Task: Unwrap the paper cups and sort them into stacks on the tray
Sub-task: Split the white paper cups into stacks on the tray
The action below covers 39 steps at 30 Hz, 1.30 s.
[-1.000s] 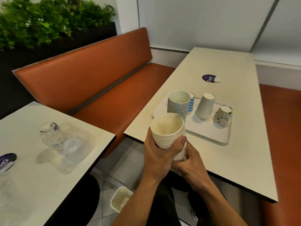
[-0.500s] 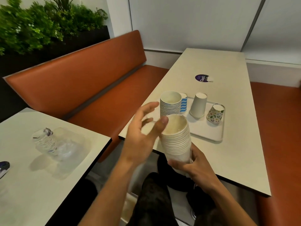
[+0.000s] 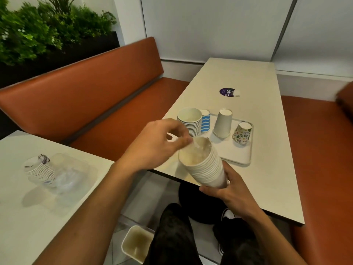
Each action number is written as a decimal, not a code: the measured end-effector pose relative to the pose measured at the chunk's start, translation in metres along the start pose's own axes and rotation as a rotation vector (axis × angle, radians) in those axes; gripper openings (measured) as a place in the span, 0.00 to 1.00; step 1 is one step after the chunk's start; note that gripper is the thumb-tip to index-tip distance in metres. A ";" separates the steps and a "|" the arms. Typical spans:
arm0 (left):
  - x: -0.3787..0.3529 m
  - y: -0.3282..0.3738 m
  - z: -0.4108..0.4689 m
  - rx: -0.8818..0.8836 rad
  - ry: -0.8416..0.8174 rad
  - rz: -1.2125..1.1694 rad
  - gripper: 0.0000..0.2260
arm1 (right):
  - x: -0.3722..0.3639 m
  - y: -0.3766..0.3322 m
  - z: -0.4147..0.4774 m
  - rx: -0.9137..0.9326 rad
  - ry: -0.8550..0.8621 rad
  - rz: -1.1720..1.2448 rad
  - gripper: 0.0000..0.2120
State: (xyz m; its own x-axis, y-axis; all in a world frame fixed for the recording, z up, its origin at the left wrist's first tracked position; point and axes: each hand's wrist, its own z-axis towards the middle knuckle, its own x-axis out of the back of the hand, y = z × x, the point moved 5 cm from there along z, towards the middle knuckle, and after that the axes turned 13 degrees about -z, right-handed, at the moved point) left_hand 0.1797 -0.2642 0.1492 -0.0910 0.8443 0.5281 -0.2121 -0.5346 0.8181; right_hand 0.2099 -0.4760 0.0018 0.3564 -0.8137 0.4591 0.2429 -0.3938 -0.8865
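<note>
Left hand point(image 3: 158, 144) comes in from 8 o'clock, fingertips pinching wrap point(image 3: 197, 147). Right hand point(image 3: 232, 188), at its 4 o'clock, grips the stack point(image 3: 204, 165).

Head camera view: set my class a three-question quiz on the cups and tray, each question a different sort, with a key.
1. True or false: the floral cup on the tray stands upside down.
2. Which hand grips the white cup stack near its base? A the left hand, B the right hand, C neither.
3. Fill in: beside the upright blue-striped stack, ___ single cups stand on the tray.
Key: 1 true; 2 B; 3 three.
</note>
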 end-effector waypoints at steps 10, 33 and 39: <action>0.059 0.000 -0.017 -0.101 0.576 -0.562 0.04 | 0.008 0.017 -0.001 -0.044 0.012 -0.003 0.37; 0.044 -0.034 -0.058 0.015 0.770 -0.782 0.26 | 0.015 0.019 -0.006 -0.105 0.006 0.049 0.36; -0.054 -0.030 -0.040 0.046 0.279 -0.750 0.44 | -0.004 0.003 0.000 -0.081 -0.018 0.061 0.33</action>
State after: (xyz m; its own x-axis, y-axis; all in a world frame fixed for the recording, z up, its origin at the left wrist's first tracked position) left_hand 0.1520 -0.2925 0.0875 -0.1810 0.9542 -0.2381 -0.2736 0.1837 0.9441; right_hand 0.2087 -0.4739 -0.0024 0.3849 -0.8298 0.4041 0.1468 -0.3773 -0.9144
